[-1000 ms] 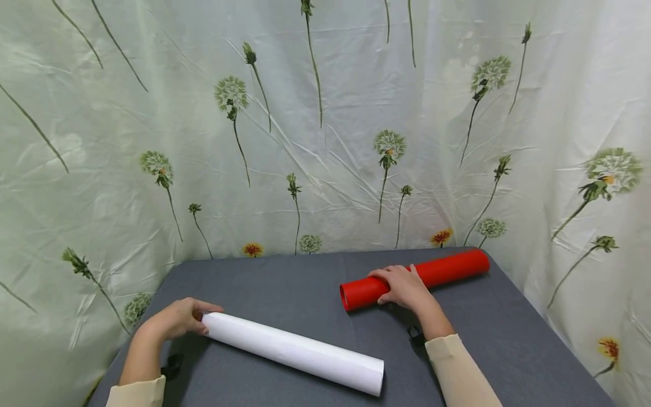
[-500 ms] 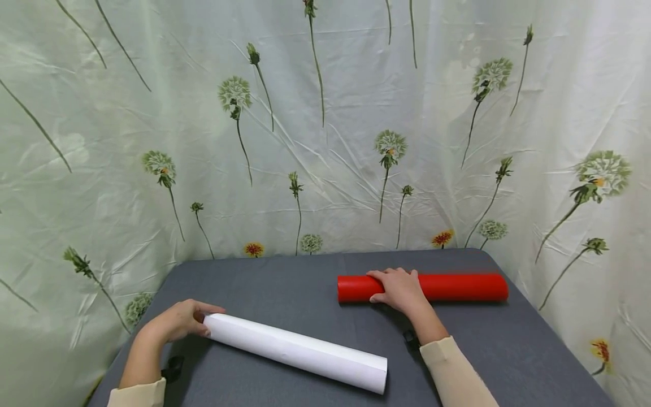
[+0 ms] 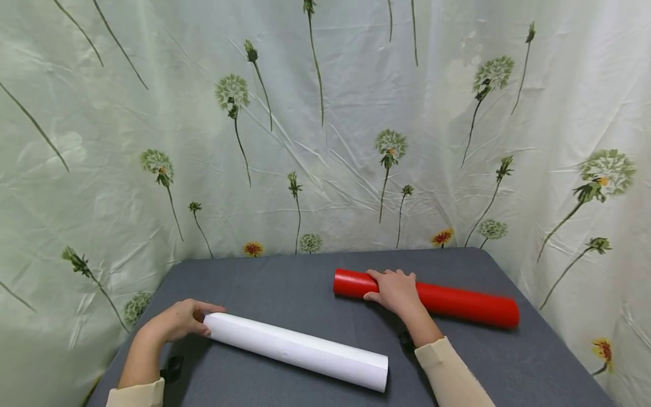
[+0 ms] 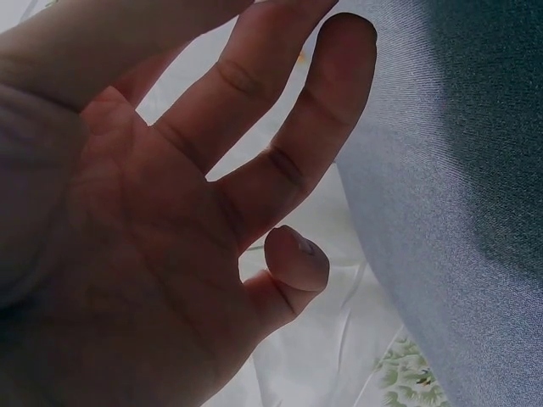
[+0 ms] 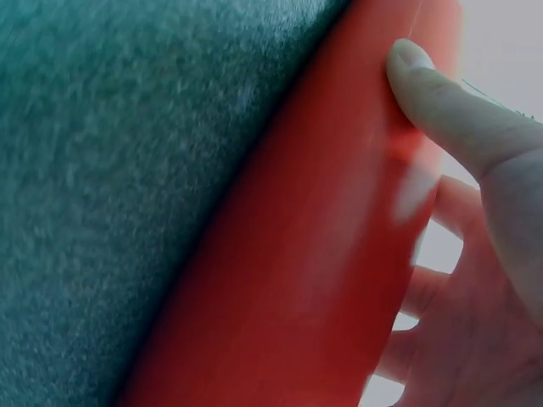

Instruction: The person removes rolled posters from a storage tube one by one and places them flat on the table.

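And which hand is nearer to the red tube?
Right. The right hand grips the red tube toward its left end; the left hand is apart from it, at the left end of the white roll.

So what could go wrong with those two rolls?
The red roll might slip off the table, since one end lies near the side edge. It looks round, so it might roll if the right hand lets go. The white roll could swing, because the left hand is only at one end.
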`<state>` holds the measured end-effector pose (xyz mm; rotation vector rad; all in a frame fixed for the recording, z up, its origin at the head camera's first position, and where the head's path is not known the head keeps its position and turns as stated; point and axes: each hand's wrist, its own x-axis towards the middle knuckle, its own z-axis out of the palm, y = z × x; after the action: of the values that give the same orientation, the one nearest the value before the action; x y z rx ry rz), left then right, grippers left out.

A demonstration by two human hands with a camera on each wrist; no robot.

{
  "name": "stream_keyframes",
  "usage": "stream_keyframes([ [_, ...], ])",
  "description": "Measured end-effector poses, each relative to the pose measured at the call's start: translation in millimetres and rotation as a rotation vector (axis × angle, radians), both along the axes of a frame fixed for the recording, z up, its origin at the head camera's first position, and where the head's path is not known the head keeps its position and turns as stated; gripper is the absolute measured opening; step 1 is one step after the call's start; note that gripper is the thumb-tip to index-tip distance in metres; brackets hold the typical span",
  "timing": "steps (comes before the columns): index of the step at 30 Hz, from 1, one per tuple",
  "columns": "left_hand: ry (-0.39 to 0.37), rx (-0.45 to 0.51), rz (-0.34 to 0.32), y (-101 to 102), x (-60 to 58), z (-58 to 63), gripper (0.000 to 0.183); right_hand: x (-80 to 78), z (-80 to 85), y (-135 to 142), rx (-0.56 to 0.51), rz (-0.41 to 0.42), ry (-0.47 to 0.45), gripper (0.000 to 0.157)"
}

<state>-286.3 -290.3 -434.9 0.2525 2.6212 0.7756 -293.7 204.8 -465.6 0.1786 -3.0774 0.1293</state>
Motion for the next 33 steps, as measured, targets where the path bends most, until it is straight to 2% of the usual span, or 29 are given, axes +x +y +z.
stream_keyframes([
  [11, 0.008, 0.007, -0.017, 1, -1.6, 3.1, 0.059, 5.1, 4.5, -11, -0.018, -0.085, -0.013, 0.068],
  [18, 0.004, 0.03, -0.033, 0, 0.8, 2.3, 0.059, 1.9, 0.8, -7, -0.06, -0.114, 0.002, 0.072],
  [24, 0.013, 0.043, -0.054, -1, 0.1, 1.7, 0.059, 8.5, 5.1, 10, -0.13, -0.15, 0.016, 0.086],
  [33, 0.007, 0.022, -0.051, -1, -0.3, 1.2, 0.059, 33.7, 7.0, 55, -0.19, -0.179, -0.05, 0.098],
])
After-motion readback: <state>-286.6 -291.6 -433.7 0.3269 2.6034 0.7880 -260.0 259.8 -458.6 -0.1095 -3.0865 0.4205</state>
